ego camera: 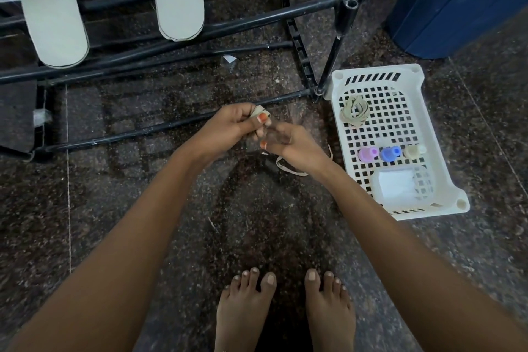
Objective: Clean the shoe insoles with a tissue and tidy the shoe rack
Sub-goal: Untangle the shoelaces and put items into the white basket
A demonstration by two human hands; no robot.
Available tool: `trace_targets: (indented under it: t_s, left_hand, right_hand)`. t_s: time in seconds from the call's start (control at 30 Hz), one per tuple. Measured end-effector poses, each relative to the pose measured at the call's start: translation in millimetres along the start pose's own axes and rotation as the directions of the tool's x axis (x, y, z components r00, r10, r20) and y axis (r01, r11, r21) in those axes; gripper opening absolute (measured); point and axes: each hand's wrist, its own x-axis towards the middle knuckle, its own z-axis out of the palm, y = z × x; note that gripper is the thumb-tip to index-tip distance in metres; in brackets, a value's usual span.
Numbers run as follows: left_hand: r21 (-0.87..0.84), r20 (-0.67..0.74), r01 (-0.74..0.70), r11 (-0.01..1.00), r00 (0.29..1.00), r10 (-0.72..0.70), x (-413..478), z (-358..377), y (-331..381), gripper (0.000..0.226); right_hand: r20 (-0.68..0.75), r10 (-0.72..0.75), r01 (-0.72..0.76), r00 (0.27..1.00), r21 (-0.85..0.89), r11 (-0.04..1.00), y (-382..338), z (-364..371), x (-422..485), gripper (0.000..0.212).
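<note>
While both insoles [54, 8] sit up at 11 o'clock across the bars of the shoe rack [336, 46], the job right now looks like coiling up a beige strip [258, 111] (a lace, I'd guess) for the tidy-up part. Left hand [234, 126], dead centre, is curled round a little roll of it with the thumb pinned on top. Right hand [294, 148], just at its 4 o'clock, is motion-blurred, so I can't tell if it's gripping the tail that loops on the floor under the wrist. Tip: keep that thumb pinching, feed the tail flat with light tension, then drop it in the white basket [377, 70] at 3 o'clock beside the other coil [354, 111]. The clear tub [400, 184] in there may hold tissue.
</note>
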Motion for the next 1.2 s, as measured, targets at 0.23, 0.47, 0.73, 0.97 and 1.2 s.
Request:
trace_targets:
  t_s: [0.23, 0.47, 0.73, 0.97, 1.2]
  left_hand:
    - [-0.049, -0.243, 0.062, 0.997, 0.967, -0.072, 4, -5, -7, 0.023]
    - [0.07, -0.339, 0.2, 0.977, 0.926, -0.165, 7, 9, -17, 0.039]
    - [-0.014, -0.28, 0.212, 0.977, 0.937, -0.207, 6, 16, -11, 0.029]
    - [-0.074, -0.313, 0.187, 0.98, 0.928, -0.201, 7, 18, -12, 0.012]
    - [-0.114, -0.303, 0.171, 0.979, 0.932, -0.198, 7, 17, -13, 0.009]
  right_hand:
    - [-0.158, 0.031, -0.007, 0.987, 0.153, 0.988, -3, -2, -10, 0.019]
    - [-0.29, -0.068, 0.071, 0.954, -0.001, 0.997, -9, 0, -11, 0.02]
    - [-0.372, -0.228, 0.152, 0.9, -0.224, 0.963, -10, 0, -14, 0.024]
    - [-0.389, -0.209, 0.138, 0.898, -0.201, 0.97, -11, 0, -15, 0.023]
    - [-0.422, -0.066, 0.07, 0.904, -0.006, 0.997, -19, -1, -18, 0.009]
